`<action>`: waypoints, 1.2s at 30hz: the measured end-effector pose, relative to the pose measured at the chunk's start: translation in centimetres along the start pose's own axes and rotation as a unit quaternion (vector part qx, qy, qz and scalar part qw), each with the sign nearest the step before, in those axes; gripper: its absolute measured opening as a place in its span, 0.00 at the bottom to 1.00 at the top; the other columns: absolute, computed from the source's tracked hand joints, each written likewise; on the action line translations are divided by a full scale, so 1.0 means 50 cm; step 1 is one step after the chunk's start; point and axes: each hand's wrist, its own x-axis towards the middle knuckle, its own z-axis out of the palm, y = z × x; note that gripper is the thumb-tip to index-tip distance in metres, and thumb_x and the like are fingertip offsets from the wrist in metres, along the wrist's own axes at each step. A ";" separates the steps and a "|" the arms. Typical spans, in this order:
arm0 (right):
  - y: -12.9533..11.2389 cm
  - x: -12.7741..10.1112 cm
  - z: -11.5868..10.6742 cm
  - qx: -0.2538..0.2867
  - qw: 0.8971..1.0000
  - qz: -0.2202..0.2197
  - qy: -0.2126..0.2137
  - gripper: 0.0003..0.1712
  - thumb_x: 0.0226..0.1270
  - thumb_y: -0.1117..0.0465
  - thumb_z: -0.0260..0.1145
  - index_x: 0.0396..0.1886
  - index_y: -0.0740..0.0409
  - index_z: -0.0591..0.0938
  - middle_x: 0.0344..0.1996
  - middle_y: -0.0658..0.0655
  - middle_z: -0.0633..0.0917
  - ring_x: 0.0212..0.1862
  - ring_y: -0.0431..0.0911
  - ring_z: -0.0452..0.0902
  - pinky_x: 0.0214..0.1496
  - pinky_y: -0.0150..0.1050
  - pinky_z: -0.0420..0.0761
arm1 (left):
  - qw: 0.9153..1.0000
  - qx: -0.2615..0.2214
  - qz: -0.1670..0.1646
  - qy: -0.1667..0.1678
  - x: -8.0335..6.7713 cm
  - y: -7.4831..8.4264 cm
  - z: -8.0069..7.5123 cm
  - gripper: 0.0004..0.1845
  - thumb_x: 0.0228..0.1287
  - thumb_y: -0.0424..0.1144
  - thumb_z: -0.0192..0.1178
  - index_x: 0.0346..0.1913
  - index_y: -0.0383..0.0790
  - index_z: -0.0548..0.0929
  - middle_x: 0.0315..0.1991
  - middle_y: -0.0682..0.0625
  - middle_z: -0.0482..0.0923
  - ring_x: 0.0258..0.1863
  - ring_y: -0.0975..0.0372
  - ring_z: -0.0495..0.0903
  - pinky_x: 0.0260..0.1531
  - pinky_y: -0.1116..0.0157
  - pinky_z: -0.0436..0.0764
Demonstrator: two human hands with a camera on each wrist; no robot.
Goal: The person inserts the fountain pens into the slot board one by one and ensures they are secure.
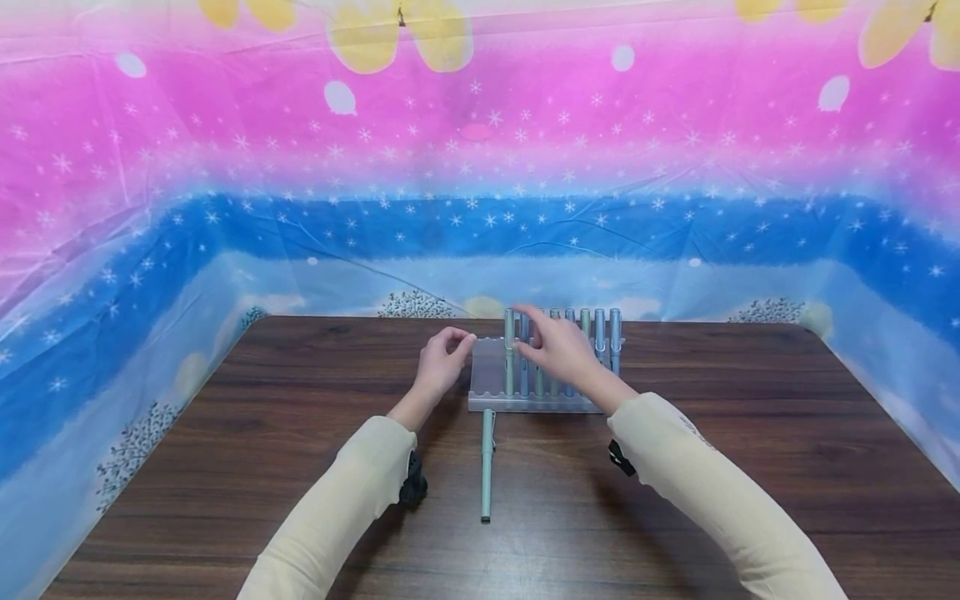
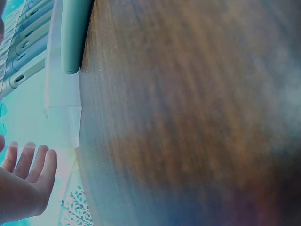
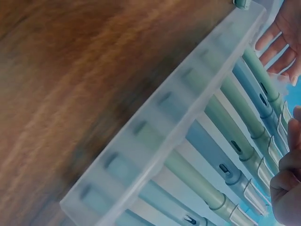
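A clear plastic pen rack (image 1: 489, 367) stands near the far side of the table, with several green and blue capped pens (image 1: 616, 342) upright in its middle and right slots. My left hand (image 1: 442, 360) is at the rack's left end, fingertips right at its upper corner; in the right wrist view its fingers (image 3: 277, 54) look fairly straight. Over the rack, my right hand (image 1: 561, 346) has thumb and forefinger spread apart beside the leftmost green pen (image 1: 510, 367). It partly hides the pens behind it. One green pen (image 1: 486, 475) lies on the table before the rack.
The brown wooden table (image 1: 300, 467) reaches back to a patterned pink and blue cloth (image 1: 480, 167) that hangs around it. A dark wrist camera (image 1: 412, 481) is strapped by the left sleeve, another dark strap (image 1: 621, 457) by the right.
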 end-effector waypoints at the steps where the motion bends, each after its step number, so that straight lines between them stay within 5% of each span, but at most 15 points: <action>1: 0.001 -0.003 0.001 0.002 1.000 -0.002 0.000 0.30 0.58 0.55 0.63 0.61 0.50 0.65 0.13 0.46 0.71 0.13 0.40 0.63 0.14 0.34 0.64 | 1.000 0.000 0.000 0.000 0.000 0.000 0.000 0.12 0.63 0.42 0.53 0.39 0.35 0.77 0.35 0.43 0.77 0.31 0.51 0.75 0.29 0.63 0.74; 10: 0.001 -0.030 0.008 0.002 1.000 -0.009 -0.005 0.28 0.58 0.55 0.63 0.59 0.51 0.68 0.11 0.44 0.69 0.12 0.40 0.62 0.13 0.34 0.62 | 1.000 0.005 -0.002 0.003 -0.001 0.000 0.001 0.12 0.63 0.42 0.53 0.39 0.36 0.77 0.32 0.46 0.76 0.28 0.56 0.75 0.28 0.64 0.74; 36: -0.007 -0.105 0.023 0.008 0.997 -0.062 -0.043 0.22 0.58 0.55 0.63 0.53 0.53 0.73 0.12 0.39 0.69 0.12 0.34 0.62 0.14 0.30 0.64 | 1.000 -0.006 -0.006 -0.002 0.000 0.001 -0.002 0.12 0.63 0.42 0.53 0.40 0.35 0.77 0.36 0.41 0.77 0.33 0.48 0.76 0.30 0.62 0.74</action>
